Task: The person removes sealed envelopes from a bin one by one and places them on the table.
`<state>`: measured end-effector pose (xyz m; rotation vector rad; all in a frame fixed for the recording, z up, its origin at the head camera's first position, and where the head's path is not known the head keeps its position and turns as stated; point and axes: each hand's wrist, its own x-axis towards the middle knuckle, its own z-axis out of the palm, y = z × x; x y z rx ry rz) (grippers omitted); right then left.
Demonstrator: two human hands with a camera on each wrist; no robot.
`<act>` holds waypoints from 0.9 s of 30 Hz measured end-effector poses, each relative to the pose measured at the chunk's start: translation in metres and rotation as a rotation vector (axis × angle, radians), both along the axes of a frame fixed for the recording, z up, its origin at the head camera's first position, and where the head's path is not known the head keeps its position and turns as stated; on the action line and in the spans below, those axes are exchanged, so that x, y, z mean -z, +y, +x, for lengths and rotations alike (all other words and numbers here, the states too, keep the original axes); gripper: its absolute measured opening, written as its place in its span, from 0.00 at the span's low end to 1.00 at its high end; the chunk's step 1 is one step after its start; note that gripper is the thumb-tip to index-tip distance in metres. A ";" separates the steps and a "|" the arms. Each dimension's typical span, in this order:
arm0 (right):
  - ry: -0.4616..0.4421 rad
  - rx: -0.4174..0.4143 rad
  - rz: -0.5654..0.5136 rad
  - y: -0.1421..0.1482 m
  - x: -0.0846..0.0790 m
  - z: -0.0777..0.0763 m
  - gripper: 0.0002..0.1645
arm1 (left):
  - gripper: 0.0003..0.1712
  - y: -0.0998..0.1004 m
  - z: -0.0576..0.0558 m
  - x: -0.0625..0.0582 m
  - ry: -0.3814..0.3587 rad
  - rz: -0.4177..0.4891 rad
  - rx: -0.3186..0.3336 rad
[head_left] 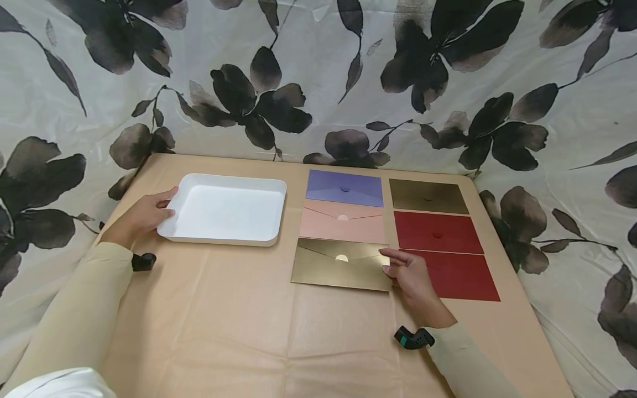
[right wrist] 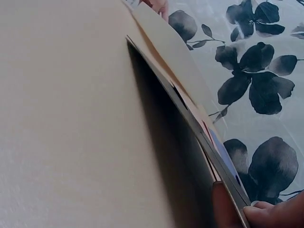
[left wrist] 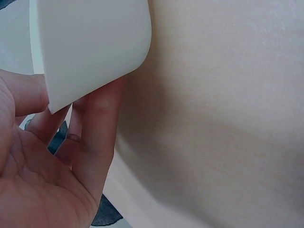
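At the left end of a white rectangular tray (head_left: pixel 229 215), my left hand (head_left: pixel 141 215) grips the rim. In the left wrist view the thumb lies on one side of the tray wall (left wrist: pixel 95 42) and the fingers reach under it. My right hand (head_left: pixel 418 284) pinches the right edge of a gold envelope (head_left: pixel 338 275) between thumb and fingers. The right wrist view shows this envelope (right wrist: pixel 190 124) edge-on, tilted up off the table with a dark shadow beneath. Behind it lie a pink envelope (head_left: pixel 318 224) and a purple envelope (head_left: pixel 323 185).
To the right is a second column: a dark gold envelope (head_left: pixel 423 193), a red envelope (head_left: pixel 423 232) and another red envelope (head_left: pixel 463 276). The tan table covering (head_left: pixel 239 331) has creases. Floral cloth (head_left: pixel 323 99) hangs behind the table and at its sides.
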<state>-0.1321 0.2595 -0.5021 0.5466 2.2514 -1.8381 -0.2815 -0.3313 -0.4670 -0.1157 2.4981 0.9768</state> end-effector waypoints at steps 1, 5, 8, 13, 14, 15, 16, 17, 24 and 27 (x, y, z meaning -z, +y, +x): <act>0.001 -0.002 0.003 0.000 0.000 0.000 0.27 | 0.43 0.000 0.000 0.000 0.000 -0.003 0.000; 0.016 -0.021 0.023 -0.002 -0.001 0.000 0.27 | 0.43 0.000 -0.001 0.000 0.000 0.000 -0.003; 0.040 -0.038 0.088 -0.003 0.000 -0.001 0.28 | 0.43 0.000 0.000 0.000 -0.001 0.004 -0.004; 0.062 -0.046 0.266 -0.005 0.002 -0.004 0.27 | 0.43 0.000 0.000 0.000 0.000 0.003 0.000; 0.063 -0.047 0.293 -0.005 0.002 -0.004 0.27 | 0.43 0.001 0.000 0.000 0.001 0.003 0.000; 0.061 -0.049 0.315 -0.006 0.002 -0.005 0.27 | 0.43 0.000 0.000 0.000 0.004 0.002 0.002; 0.064 -0.052 0.333 -0.006 0.002 -0.005 0.26 | 0.43 0.000 0.000 0.000 0.008 -0.001 0.005; 0.064 -0.054 0.345 -0.006 0.002 -0.005 0.26 | 0.43 0.000 0.000 0.001 0.011 -0.003 0.007; 0.065 -0.063 0.390 -0.008 0.000 -0.005 0.27 | 0.43 -0.001 -0.001 0.002 -0.001 -0.007 -0.004; 0.082 -0.083 0.432 -0.008 -0.001 -0.005 0.26 | 0.43 -0.001 -0.001 0.002 -0.002 -0.008 0.000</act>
